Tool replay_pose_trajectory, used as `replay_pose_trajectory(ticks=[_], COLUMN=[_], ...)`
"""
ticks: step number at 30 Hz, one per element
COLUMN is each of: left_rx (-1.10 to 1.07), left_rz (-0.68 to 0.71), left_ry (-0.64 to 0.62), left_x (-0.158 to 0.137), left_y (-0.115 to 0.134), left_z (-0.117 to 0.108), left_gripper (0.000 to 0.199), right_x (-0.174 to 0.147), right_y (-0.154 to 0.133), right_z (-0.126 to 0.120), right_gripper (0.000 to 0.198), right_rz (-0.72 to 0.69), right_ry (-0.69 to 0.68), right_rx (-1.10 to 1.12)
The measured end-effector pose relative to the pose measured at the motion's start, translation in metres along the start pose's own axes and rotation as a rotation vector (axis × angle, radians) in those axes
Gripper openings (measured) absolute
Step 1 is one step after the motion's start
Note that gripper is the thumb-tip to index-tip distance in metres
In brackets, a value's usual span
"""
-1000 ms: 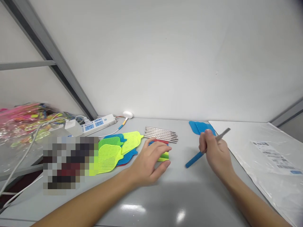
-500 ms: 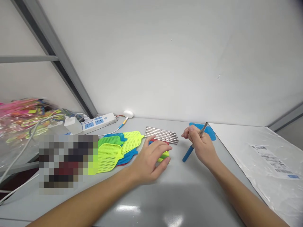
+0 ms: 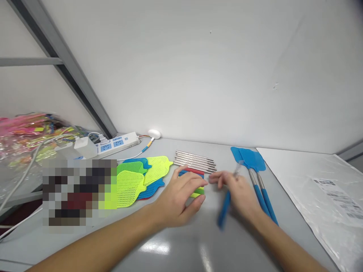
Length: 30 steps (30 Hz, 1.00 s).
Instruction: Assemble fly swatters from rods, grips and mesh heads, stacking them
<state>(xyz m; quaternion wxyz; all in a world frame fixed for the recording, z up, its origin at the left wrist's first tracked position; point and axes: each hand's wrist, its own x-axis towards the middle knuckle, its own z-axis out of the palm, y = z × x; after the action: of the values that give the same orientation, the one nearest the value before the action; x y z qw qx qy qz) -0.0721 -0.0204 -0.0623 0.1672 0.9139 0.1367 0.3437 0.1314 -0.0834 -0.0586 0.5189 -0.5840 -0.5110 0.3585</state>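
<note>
My right hand point(image 3: 241, 190) holds a fly swatter handle point(image 3: 225, 207), a metal rod with a blue grip, blurred by motion, its grip end pointing down toward me. My left hand point(image 3: 181, 196) arches over several coloured grip tubes point(image 3: 195, 170), red, blue, yellow and green, with fingers apart and thumb spread; they are partly hidden beneath it. Behind the tubes lies a row of metal rods point(image 3: 195, 160). To the left is a loose pile of fly swatter heads point(image 3: 130, 187) in yellow, green and blue. Just right of my right hand lie two blue fly swatters point(image 3: 255, 160) with handles fitted.
A white power strip point(image 3: 117, 142) with plugs and cables stands at the back left, near a white round device point(image 3: 154, 133). Plastic bags of colourful items point(image 3: 34, 139) fill the far left. A white plastic package point(image 3: 309, 189) covers the right side, against the wall.
My right hand has moved down and slightly left with the handle, showing both blue fly swatters behind it. My left hand stays over the tubes. The view has shifted slightly.
</note>
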Motion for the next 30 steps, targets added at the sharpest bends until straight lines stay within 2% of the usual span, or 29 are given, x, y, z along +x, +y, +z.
replay_pose_trajectory(ticks=[2,10,15,19,22,26,30], left_rx=[-0.007,0.017,-0.001,0.021,0.072,0.120,0.168], left_rz=[0.022,0.106,0.111,0.090,0.022,-0.027,-0.016], left_ry=[0.005,-0.048,-0.094,-0.157,-0.184,-0.168,-0.142], left_x=[0.000,0.000,0.002,0.001,-0.001,-0.002,0.001], left_y=[0.002,0.006,0.003,0.008,0.013,0.014,0.009], left_z=[0.000,-0.003,-0.002,0.002,0.007,0.008,0.003], left_gripper=[0.029,0.029,0.027,0.039,0.041,0.039,0.030], right_x=[-0.004,-0.009,-0.015,-0.017,-0.016,-0.011,-0.003], right_y=[-0.001,-0.005,-0.010,-0.023,-0.029,-0.033,-0.035], right_z=[0.005,0.006,0.008,0.015,0.024,0.025,0.010], right_gripper=[0.045,0.045,0.044,0.052,0.054,0.036,0.023], right_rz=[-0.020,-0.146,-0.150,-0.074,-0.015,0.107,0.254], right_ry=[-0.024,0.119,0.136,0.175,0.246,0.219,0.224], right_rx=[-0.004,0.153,0.417,0.620,0.678,0.757,0.972])
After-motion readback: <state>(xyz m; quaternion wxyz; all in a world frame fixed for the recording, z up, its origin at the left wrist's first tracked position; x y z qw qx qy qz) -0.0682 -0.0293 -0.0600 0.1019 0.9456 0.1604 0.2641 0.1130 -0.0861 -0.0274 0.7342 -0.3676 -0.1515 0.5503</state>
